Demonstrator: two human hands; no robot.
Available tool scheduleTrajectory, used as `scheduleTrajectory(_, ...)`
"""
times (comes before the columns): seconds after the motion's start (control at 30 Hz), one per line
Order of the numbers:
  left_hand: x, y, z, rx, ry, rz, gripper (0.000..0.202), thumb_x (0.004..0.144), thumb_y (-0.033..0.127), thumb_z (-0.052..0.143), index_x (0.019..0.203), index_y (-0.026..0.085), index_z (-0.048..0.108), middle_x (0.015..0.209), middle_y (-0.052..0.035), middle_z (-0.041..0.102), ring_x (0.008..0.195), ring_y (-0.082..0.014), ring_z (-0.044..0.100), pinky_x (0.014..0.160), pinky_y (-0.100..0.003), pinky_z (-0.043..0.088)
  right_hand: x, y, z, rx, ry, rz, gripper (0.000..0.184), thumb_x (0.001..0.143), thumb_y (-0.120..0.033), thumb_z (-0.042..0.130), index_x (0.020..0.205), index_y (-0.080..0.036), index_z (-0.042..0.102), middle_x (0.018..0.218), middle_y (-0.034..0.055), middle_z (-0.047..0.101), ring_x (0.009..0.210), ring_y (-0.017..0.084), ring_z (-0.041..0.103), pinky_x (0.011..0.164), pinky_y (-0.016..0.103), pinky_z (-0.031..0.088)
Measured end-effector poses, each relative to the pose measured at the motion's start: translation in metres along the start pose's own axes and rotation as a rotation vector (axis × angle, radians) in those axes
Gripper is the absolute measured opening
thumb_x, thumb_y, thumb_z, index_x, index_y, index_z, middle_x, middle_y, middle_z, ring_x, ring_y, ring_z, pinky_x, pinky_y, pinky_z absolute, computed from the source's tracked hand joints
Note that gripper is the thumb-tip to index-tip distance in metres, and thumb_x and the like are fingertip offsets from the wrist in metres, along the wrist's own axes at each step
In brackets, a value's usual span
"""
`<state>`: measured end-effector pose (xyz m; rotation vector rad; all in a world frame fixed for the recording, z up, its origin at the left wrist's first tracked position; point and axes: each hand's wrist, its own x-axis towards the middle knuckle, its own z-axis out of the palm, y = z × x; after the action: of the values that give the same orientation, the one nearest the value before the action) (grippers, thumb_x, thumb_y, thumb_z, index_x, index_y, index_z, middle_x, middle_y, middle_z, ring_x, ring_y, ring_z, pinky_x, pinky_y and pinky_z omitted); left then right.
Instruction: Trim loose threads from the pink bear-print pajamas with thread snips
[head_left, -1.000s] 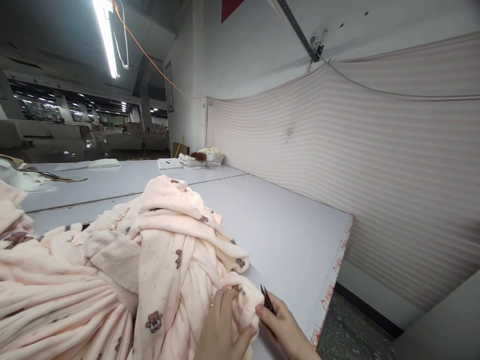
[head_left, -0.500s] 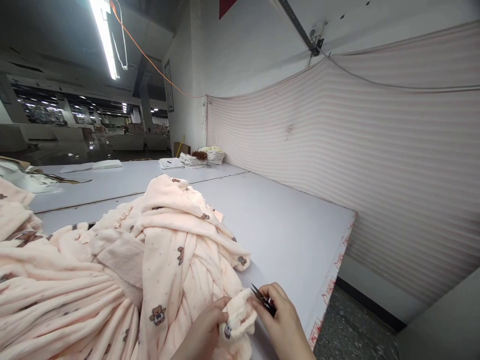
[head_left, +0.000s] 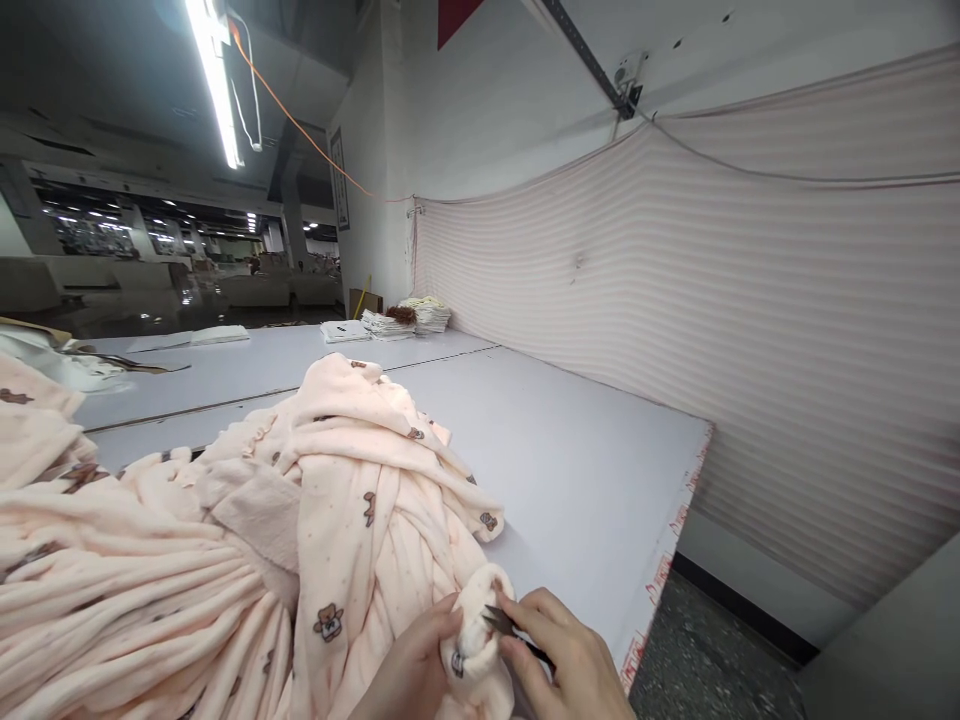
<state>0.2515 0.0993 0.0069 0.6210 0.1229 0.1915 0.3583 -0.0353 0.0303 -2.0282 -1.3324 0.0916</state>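
Note:
A heap of pale pink fleece garments [head_left: 247,540] printed with small brown bears lies on the grey table [head_left: 570,470]. At the bottom edge my left hand [head_left: 412,668] pinches a folded corner of the pink fabric [head_left: 474,622]. My right hand [head_left: 566,665] is closed on small dark thread snips [head_left: 501,624], whose blades point left and touch that corner. Both wrists run out of the picture at the bottom.
A striped pink cloth [head_left: 750,330] hangs along the wall on the right. Stacks of folded white pieces [head_left: 409,317] sit at the table's far end. The table's right edge [head_left: 667,580] drops to a dark floor. More fabric and paper lie at far left.
My right hand has swung the snips down and left, from pointing upward beside the fabric to lying against the corner. My left hand has bunched that corner more tightly.

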Motion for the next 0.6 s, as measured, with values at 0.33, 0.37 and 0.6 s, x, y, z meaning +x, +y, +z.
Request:
scheduleTrajectory(0.33,-0.005,-0.001,-0.005,0.026,0.019,0.022,0.031,0.074,0.021,0.056,0.101,0.012,0.067,0.093,-0.0081,0.070,0.099,-0.0245,0.061,0.092,-0.035,0.039,0.000,0.004,0.017,0.182,0.122,-0.007,0.028,0.088,-0.031,0.046,0.106,-0.027,0.068,0.088,0.0035,0.065,0.078,0.017,0.064,0.069,0.024,0.047)
scheduleTrajectory(0.37,-0.005,-0.002,-0.007,0.026,0.025,0.006,0.031,0.073,0.023,0.056,0.101,0.012,0.066,0.093,-0.0083,0.070,0.098,-0.0252,0.061,0.092,-0.036,0.040,0.001,0.006,0.017,0.253,0.126,0.027,0.027,0.087,-0.032,0.049,0.104,-0.025,0.069,0.087,0.0036,0.065,0.079,0.018,0.063,0.070,0.024,0.047)
scheduleTrajectory(0.6,-0.004,-0.007,-0.021,0.389,0.028,-0.035,0.037,0.072,0.042,0.061,0.094,0.013,0.066,0.088,-0.0091,0.069,0.088,-0.0260,0.062,0.081,-0.036,0.045,0.012,-0.004,0.024,0.440,0.093,0.217,0.015,0.077,-0.031,0.061,0.085,-0.018,0.065,0.080,0.0019,0.061,0.076,0.019,0.060,0.069,0.025,0.044)
